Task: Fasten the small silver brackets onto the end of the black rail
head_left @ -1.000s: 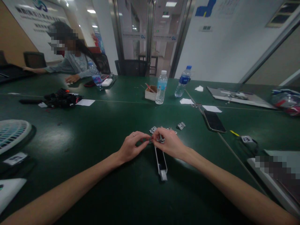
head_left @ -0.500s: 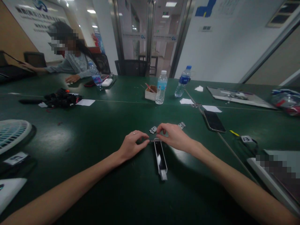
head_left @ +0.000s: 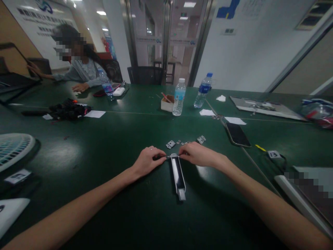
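Note:
A long, narrow piece with a pale rim and a dark, shiny middle [head_left: 178,175] lies lengthwise before me, a white tab at its near end. At its far end, on the left, my left hand [head_left: 148,161] pinches a thin metal pin [head_left: 168,157] between thumb and finger. My right hand [head_left: 197,153] has its fingertips closed at the opposite side of that end; what they grip is hidden. Just beyond lie two small metal brackets, one on the left [head_left: 171,144] and one on the right [head_left: 201,139], with several tiny nut-like rings [head_left: 179,141] between them.
Water bottles [head_left: 179,99] and a small box [head_left: 167,103] stand farther back on the green table [head_left: 125,130]. To the right are a phone [head_left: 237,134] and a tape measure [head_left: 274,155]. A white fan [head_left: 15,149] is at left; a person [head_left: 83,71] sits at the far left.
My right hand has come down to the right side of the narrow piece's far end and closed its fingertips there, uncovering the small rings. My left hand stays nearly still.

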The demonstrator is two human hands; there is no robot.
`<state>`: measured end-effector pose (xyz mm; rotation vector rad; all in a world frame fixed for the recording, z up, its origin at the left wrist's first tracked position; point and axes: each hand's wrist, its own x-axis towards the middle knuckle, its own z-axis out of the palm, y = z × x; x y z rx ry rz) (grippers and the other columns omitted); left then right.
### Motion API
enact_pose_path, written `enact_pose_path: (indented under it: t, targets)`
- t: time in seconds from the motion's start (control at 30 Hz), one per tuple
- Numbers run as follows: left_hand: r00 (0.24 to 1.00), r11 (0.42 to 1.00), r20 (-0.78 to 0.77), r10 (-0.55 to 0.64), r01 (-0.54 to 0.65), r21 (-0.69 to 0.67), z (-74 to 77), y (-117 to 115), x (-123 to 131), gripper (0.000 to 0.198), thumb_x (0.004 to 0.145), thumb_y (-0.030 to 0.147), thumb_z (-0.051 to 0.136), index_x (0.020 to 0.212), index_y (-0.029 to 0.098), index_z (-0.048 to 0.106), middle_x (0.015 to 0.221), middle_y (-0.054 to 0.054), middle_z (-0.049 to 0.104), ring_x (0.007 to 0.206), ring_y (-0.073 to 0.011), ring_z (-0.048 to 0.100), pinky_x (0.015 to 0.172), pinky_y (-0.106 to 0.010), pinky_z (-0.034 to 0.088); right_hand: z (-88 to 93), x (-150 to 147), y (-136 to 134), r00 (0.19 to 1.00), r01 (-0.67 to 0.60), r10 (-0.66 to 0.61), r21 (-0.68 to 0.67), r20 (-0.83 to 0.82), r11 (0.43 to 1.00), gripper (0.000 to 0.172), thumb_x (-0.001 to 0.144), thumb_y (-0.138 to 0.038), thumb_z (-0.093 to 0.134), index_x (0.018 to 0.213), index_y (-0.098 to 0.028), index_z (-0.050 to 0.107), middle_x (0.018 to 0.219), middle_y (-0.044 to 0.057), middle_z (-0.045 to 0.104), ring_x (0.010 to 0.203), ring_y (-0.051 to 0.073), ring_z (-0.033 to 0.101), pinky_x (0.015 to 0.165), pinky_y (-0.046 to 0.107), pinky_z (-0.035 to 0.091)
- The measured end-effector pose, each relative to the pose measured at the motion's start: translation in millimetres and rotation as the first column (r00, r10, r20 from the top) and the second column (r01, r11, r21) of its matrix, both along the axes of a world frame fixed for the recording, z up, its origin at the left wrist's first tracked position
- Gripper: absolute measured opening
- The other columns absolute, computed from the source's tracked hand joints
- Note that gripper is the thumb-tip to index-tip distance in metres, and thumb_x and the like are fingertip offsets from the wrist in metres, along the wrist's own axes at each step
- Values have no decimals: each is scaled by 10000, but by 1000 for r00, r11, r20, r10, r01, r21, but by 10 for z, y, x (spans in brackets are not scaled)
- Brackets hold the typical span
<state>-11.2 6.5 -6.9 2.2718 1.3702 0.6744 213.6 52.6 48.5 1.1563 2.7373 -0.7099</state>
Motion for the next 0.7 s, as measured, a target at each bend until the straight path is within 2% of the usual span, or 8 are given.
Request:
enact_pose_path:
  t: [0.33,0.7]
  targets:
    - [1000,1000,-8,-28,28,-15,-6,-2,-17,160,876,236,586,995,206,688,884,-13,699,778,-175,596,746,-321,438,-76,16,19,997,20,-24,-51,-77,998,223,889,-216,505,992,-136,686,925,65,686,785,152,626,707,287,481]
    - [999,999,32,-35,35,0,8,-18,-20,144,869,215,595,979,196,686,864,-17,697,751,-170,597,689,-295,455,-94,3,-11,993,42,-50,-71,-112,997,195,868,-182,523,943,-148,700,890,59,688,737,140,617,665,281,476]
